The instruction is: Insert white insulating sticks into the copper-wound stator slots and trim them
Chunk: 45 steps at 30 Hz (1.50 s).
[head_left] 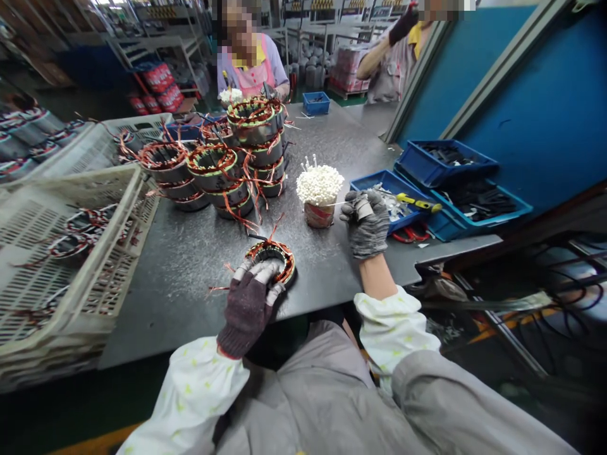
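Note:
My left hand (249, 300), in a dark glove with pale fingertips, grips the near left rim of a motor stator (287, 272), its fingers reaching into the ring. Copper windings and loose wire ends show on the stator, which lies on the table. Curled closed, my right hand (366, 221) in a grey glove has a thin white stick (336, 203) poking out to the left from its fingers. Just left of that hand stands a tub (318, 216) packed with white-tipped sticks (320, 183). The stick's far end overlaps the tub in view; I cannot tell whether they touch.
Stacked stators (213, 167) stand at the back left of the metal table (190, 278). Plastic crates (61, 234) line the left side. Blue bins (450, 158) with dark strips and a yellow-handled tool (417, 202) are at right. A co-worker (253, 69) sits opposite; another person (389, 63) is behind.

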Each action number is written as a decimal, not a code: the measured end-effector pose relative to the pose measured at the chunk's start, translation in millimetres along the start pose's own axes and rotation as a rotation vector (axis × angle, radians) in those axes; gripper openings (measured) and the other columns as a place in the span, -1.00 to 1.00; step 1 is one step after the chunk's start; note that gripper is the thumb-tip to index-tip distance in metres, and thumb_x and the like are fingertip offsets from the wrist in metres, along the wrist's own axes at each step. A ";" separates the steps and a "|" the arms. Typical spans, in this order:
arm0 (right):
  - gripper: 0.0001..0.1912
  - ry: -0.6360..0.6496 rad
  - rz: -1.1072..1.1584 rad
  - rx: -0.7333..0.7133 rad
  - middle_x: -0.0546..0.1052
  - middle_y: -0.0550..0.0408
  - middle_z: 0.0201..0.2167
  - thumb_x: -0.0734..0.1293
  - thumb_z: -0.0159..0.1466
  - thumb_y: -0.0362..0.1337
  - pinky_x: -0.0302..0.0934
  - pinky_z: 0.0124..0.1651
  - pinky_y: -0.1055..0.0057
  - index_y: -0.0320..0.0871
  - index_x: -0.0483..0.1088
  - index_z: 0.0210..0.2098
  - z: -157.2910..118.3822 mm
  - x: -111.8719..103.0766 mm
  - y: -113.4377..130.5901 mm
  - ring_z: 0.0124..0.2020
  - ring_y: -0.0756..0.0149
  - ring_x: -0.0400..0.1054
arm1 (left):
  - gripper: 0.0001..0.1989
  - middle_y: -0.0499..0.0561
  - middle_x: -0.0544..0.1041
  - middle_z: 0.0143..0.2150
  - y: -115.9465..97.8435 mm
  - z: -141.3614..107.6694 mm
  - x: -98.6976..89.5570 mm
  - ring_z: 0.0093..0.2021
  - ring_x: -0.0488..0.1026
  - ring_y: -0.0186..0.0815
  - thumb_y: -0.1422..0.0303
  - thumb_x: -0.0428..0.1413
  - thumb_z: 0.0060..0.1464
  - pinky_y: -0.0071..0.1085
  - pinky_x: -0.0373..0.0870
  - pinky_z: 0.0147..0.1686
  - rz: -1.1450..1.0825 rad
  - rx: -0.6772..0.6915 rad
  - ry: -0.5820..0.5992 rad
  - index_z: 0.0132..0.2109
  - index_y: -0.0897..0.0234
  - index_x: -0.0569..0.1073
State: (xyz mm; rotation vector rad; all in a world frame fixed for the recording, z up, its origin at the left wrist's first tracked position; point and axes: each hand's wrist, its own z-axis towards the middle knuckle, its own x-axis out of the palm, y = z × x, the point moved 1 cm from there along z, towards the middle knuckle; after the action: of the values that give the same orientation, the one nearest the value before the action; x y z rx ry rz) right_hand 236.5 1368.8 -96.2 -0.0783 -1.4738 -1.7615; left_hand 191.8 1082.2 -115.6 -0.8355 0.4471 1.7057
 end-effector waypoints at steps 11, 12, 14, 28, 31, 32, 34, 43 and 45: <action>-0.79 0.126 -0.177 -0.047 0.58 0.20 -0.41 0.47 0.26 -0.18 0.40 -0.54 0.48 -0.10 0.38 -0.31 -92.7 -7.7 27.9 -0.58 0.46 0.43 | -0.72 0.04 0.61 0.06 1.0 4.0 -3.5 0.21 0.47 -0.18 0.42 0.09 0.30 -0.02 0.20 0.37 -0.058 -0.019 0.103 0.13 0.18 0.43; -0.80 0.144 -0.168 -0.029 0.57 0.20 -0.42 0.46 0.27 -0.18 0.40 -0.54 0.48 -0.11 0.38 -0.31 -99.7 -8.1 28.3 -0.59 0.46 0.43 | -0.72 0.03 0.61 0.06 1.5 3.9 -4.0 0.21 0.47 -0.18 0.42 0.09 0.30 -0.02 0.19 0.38 -0.067 -0.018 0.117 0.13 0.18 0.43; -0.81 0.190 -0.136 -0.009 0.56 0.21 -0.43 0.45 0.28 -0.19 0.42 -0.51 0.46 -0.09 0.38 -0.31 -112.6 -9.7 29.8 -0.58 0.45 0.43 | -0.74 0.03 0.62 0.05 2.0 4.0 -5.0 0.20 0.48 -0.20 0.41 0.08 0.31 -0.02 0.17 0.39 -0.092 -0.030 0.136 0.11 0.18 0.43; -0.89 0.807 -0.530 -0.008 0.62 0.00 -0.24 0.29 0.31 -0.40 0.46 -0.19 0.31 -0.05 0.41 -0.25 -186.9 -46.2 39.5 -0.24 0.25 0.56 | -0.74 0.07 0.62 0.03 -5.7 4.9 -7.1 0.18 0.49 -0.18 0.35 0.00 0.34 0.00 0.13 0.39 -0.057 -0.128 0.213 0.08 0.20 0.48; -0.88 0.826 -0.580 -0.010 0.62 0.03 -0.30 0.28 0.31 -0.39 0.45 -0.21 0.35 -0.07 0.44 -0.26 -181.0 -44.3 38.4 -0.29 0.28 0.54 | -0.80 0.07 0.63 0.01 -8.8 5.8 -4.2 0.15 0.51 -0.19 0.34 0.01 0.34 -0.02 0.17 0.37 -0.064 -0.170 0.155 0.00 0.23 0.48; -0.87 0.831 -0.581 -0.012 0.62 0.04 -0.32 0.28 0.32 -0.39 0.45 -0.22 0.36 -0.07 0.44 -0.27 -177.3 -41.8 37.0 -0.31 0.29 0.53 | -0.81 0.08 0.63 0.00 -10.2 6.0 -3.1 0.14 0.51 -0.19 0.34 0.00 0.35 -0.02 0.18 0.36 -0.068 -0.185 0.140 -0.02 0.24 0.48; -0.88 0.843 -0.539 -0.010 0.63 0.03 -0.28 0.28 0.33 -0.37 0.45 -0.20 0.36 -0.07 0.45 -0.26 -167.9 -33.4 31.4 -0.29 0.30 0.54 | -0.82 0.07 0.63 -0.01 -13.7 6.5 -0.5 0.13 0.52 -0.19 0.33 0.01 0.35 -0.02 0.18 0.36 -0.075 -0.216 0.111 -0.05 0.24 0.48; -0.88 0.780 -0.439 0.007 0.64 0.06 -0.28 0.31 0.32 -0.39 0.44 -0.24 0.39 -0.05 0.48 -0.23 -153.6 -27.9 27.9 -0.31 0.31 0.56 | -0.71 0.09 0.60 0.08 -23.3 5.5 3.5 0.21 0.46 -0.14 0.33 0.06 0.33 -0.05 0.22 0.35 -0.007 -0.281 0.049 0.15 0.25 0.42; -0.86 0.855 -0.455 -0.013 0.63 0.07 -0.28 0.31 0.30 -0.42 0.45 -0.21 0.38 -0.05 0.46 -0.25 -161.9 -39.5 37.5 -0.28 0.30 0.56 | -0.76 0.07 0.62 0.04 -22.1 5.8 1.5 0.18 0.49 -0.17 0.38 0.04 0.34 0.00 0.14 0.39 -0.018 -0.192 0.082 0.10 0.25 0.44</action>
State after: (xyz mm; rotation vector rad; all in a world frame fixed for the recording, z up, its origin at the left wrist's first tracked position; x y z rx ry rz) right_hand 356.0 1254.1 -137.8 0.9531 -0.8712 -1.7926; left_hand 210.8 1093.8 -110.0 -1.0483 0.3337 1.7211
